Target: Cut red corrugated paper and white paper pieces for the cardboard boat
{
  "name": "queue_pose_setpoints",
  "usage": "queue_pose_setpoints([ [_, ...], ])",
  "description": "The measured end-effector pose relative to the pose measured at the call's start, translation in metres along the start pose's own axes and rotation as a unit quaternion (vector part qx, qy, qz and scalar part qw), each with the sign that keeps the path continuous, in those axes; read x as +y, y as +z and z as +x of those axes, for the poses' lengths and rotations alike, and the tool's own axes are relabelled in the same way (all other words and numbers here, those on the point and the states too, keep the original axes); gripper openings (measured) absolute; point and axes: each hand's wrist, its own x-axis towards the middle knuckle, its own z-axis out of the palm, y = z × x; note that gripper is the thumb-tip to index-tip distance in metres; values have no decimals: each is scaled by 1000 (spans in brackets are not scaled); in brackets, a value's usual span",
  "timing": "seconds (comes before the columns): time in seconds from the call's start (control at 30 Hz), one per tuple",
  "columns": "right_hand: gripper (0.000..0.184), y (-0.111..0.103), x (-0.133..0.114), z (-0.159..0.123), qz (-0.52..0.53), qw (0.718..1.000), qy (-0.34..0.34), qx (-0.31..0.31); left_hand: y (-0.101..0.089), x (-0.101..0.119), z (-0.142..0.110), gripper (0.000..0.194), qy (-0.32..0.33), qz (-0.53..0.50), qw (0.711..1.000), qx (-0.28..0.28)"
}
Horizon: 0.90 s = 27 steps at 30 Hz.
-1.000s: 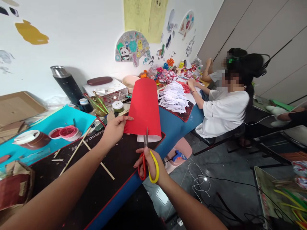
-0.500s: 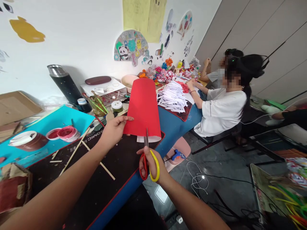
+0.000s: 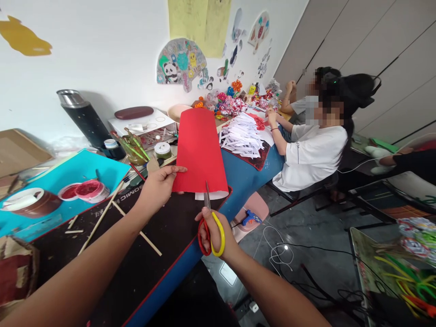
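Note:
A long sheet of red paper [image 3: 198, 145] with a white underside extends away from me over the table. Fine slits run along its near edge. My left hand [image 3: 160, 184] pinches the near left corner between thumb and fingers. In my right hand [image 3: 218, 236] is a pair of scissors [image 3: 218, 243] with one red and one yellow handle loop. Their blades point away from me and lie across the paper's near edge, right of its middle; they look nearly closed.
Wooden sticks [image 3: 136, 228] lie on the black mat [image 3: 112, 259]. Beyond it are a paint tub [image 3: 91, 190], a thermos [image 3: 85, 120] and a brush jar [image 3: 135, 147]. White paper strips [image 3: 243, 136] are piled near a seated co-worker [image 3: 315, 152]. A blue glue gun [image 3: 251, 218] rests on a pink stool.
The view has shifted slightly, so most things appear a little further left. The scissor handles have come a little closer together, with the blades still at the paper's near edge.

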Motion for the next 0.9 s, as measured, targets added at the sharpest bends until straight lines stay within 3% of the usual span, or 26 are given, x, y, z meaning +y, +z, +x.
queue_pose_setpoints([
  [0.27, 77, 0, 2, 0, -6, 1000, 6, 6, 4, 8, -3, 23, -18, -11, 1000, -4],
  [0.53, 98, -6, 6, 4, -8, 999, 51, -9, 3, 0, 1, 27, -9, 23, 1000, -19],
  [0.9, 95, -11, 8, 8, 21, 996, 81, -42, 3, -1, 2, 28, -13, 23, 999, -19],
])
